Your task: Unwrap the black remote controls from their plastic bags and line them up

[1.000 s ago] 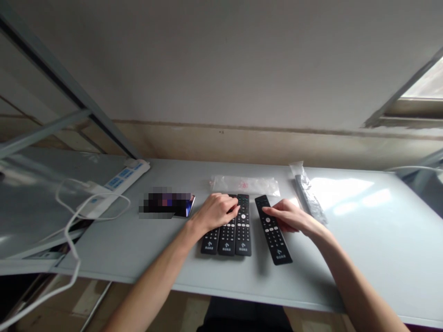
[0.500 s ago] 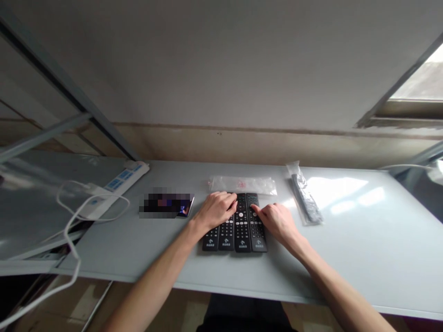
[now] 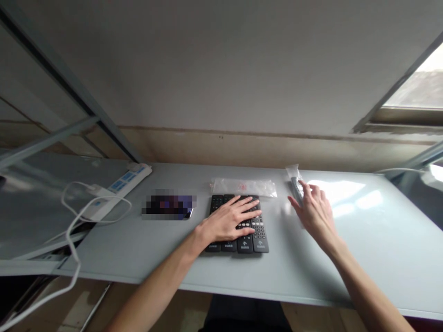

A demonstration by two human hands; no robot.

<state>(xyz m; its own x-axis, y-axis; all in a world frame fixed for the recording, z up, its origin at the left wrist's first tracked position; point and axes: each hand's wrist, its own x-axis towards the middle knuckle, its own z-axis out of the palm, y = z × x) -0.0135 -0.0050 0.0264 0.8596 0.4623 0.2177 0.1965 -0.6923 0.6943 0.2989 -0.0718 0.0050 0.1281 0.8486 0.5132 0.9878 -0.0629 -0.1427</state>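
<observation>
Several black remote controls (image 3: 261, 242) lie side by side on the grey table, their logo ends toward me. Across them my left hand (image 3: 231, 219) rests flat with its fingers spread, hiding much of their keys. Over on the right, my right hand (image 3: 314, 210) hovers at a remote control in a clear plastic sleeve (image 3: 295, 184). Its thumb and fingers are apart, and it covers most of that sleeve; whether the fingertips touch it I cannot tell. Just behind the row lies a flat clear plastic bag (image 3: 238, 186) with a red print.
A phone (image 3: 188, 213), partly blurred out, lies left of the remotes. Farther left a white power strip (image 3: 138, 173) with a plug and a looping white cable (image 3: 74, 249) runs along the table by the metal frame (image 3: 114, 138). A wall rises behind.
My left hand has spread out flat and slid right over the remotes. My right hand has left the rightmost remote and moved right to the sleeved one.
</observation>
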